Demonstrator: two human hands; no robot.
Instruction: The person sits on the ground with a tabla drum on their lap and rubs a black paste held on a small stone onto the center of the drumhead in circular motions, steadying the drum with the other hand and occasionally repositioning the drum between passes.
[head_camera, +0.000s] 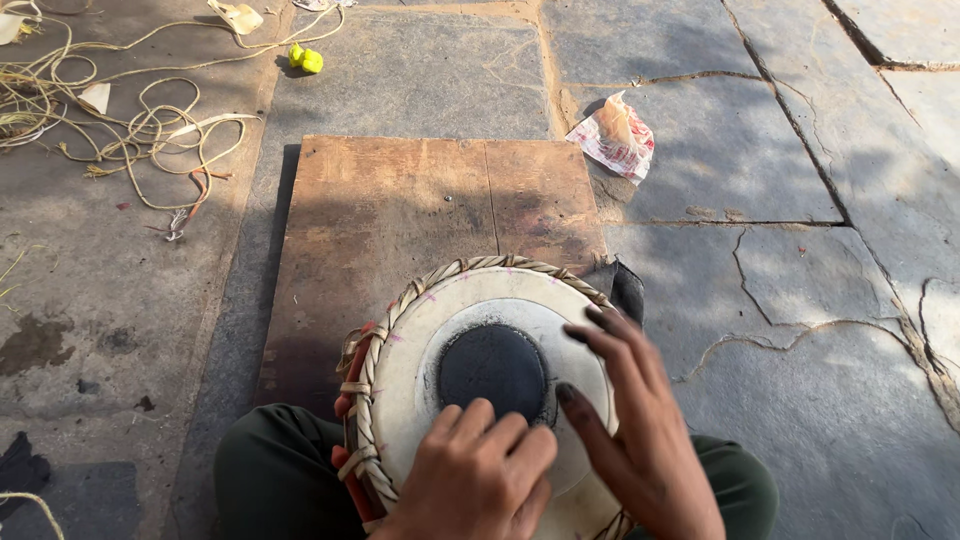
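Hands rest on the head of a small hand drum (470, 330) that sits tilted in the person's lap, between green-trousered knees (270, 470), its far edge over a worn wooden board (400, 220) laid on the stone paving (800, 150). The left hand (478, 478) lies with fingers curled loosely, knuckles bent, fingertips touching the near rim of the black centre patch (493, 368); it grasps nothing. The right hand (640, 430) is spread flat and released, dark-stained fingertips (566, 394) touching the pale skin at the patch's right edge, the longer fingers reaching toward the braided rim (500, 264). Neither hand holds a tool.

Judgement: the work in hand appears to be rubbing or pressing the black patch. To do it well, pressure should stay even and centred, with the left fingers bearing on the patch only and not dragging dark residue onto the pale ring. The right hand serves best as a brace, keeping the drum from rocking on the lap. The stained fingertips risk smearing the skin and should lift cleanly.

Surroundings: loose tangled cord (120, 120) lies well apart at the far left, a yellow object (306, 58) beyond the board, a crumpled wrapper (615, 135) to the board's right.
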